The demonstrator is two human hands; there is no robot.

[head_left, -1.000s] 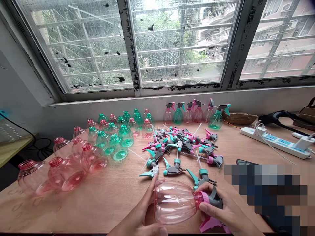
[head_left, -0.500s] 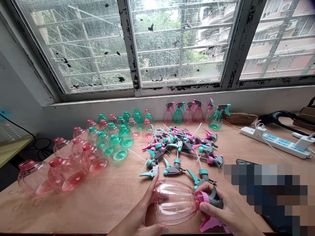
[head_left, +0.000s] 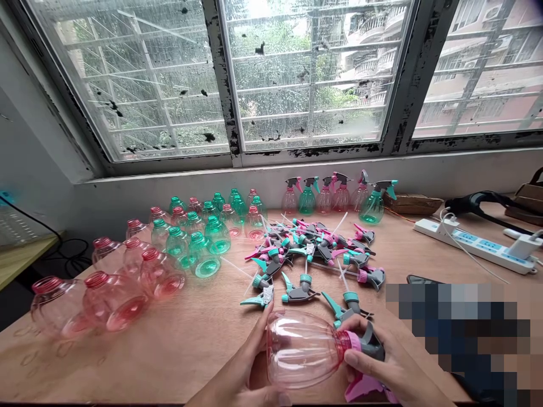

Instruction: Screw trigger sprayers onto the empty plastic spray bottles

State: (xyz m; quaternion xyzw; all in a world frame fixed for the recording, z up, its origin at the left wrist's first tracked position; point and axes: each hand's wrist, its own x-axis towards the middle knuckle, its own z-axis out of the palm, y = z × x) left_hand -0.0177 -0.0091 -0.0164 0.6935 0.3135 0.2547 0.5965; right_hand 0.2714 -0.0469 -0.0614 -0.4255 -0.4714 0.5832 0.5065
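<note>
A clear pink spray bottle (head_left: 302, 349) lies sideways between my hands near the table's front edge. My left hand (head_left: 250, 362) is closed around its base end. At the neck, my right hand (head_left: 377, 359) grips the pink collar (head_left: 353, 340) of a grey trigger spray head (head_left: 372, 342), which sits on the bottle's mouth. The pink trigger (head_left: 365, 386) hangs below my right hand. Just beyond the bottle lie loose teal and grey spray heads (head_left: 302, 289), in front of a heap of pink and teal ones (head_left: 314, 240).
Open pink bottles (head_left: 114, 302) and green bottles (head_left: 206, 255) stand at the left. Several bottles with spray heads (head_left: 373, 206) line the wall under the window. A white power strip (head_left: 475, 243) with cables lies at the right, near a phone (head_left: 424, 279) and a blurred patch.
</note>
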